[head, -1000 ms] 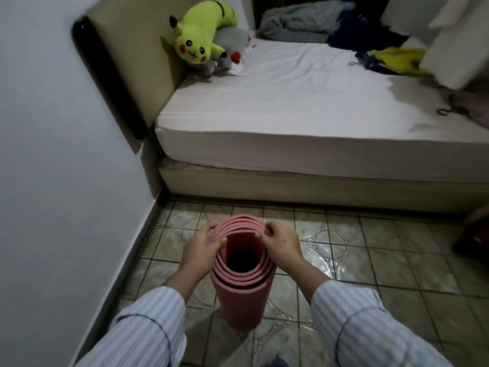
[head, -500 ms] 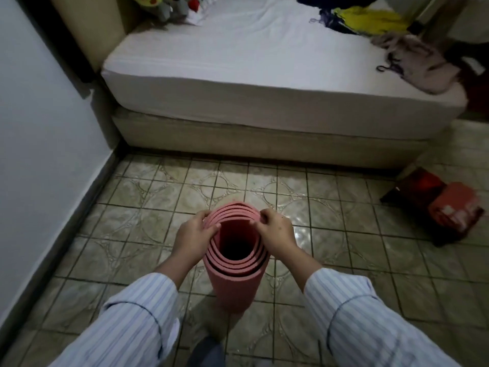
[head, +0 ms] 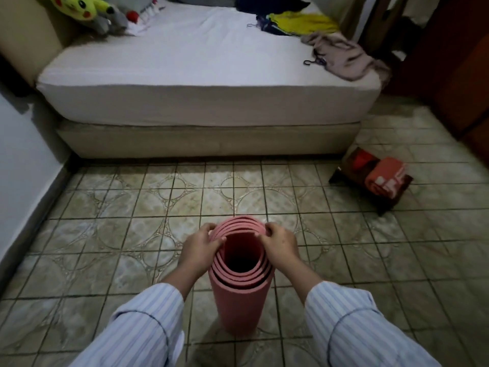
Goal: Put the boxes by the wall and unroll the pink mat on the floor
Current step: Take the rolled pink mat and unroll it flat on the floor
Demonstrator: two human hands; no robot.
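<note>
The pink mat (head: pixel 239 300) is rolled up and stands upright on the tiled floor in front of me. Its open top end faces the camera. My left hand (head: pixel 201 249) grips the left side of the roll's top rim. My right hand (head: pixel 280 246) grips the right side of the rim, fingers hooked over the layers. Red and dark boxes (head: pixel 373 178) lie on the floor at the right, near the foot corner of the bed.
A low bed (head: pixel 206 102) with a white sheet fills the far side. On it lie a yellow plush toy (head: pixel 76 7) and loose clothes (head: pixel 344 56). A white wall (head: pixel 23 160) runs along the left. Dark wooden furniture (head: pixel 463 83) stands at the right.
The view has turned right and pulled back from the left wall, bringing the boxes into sight. Both hands keep the same grip on the upright roll.
</note>
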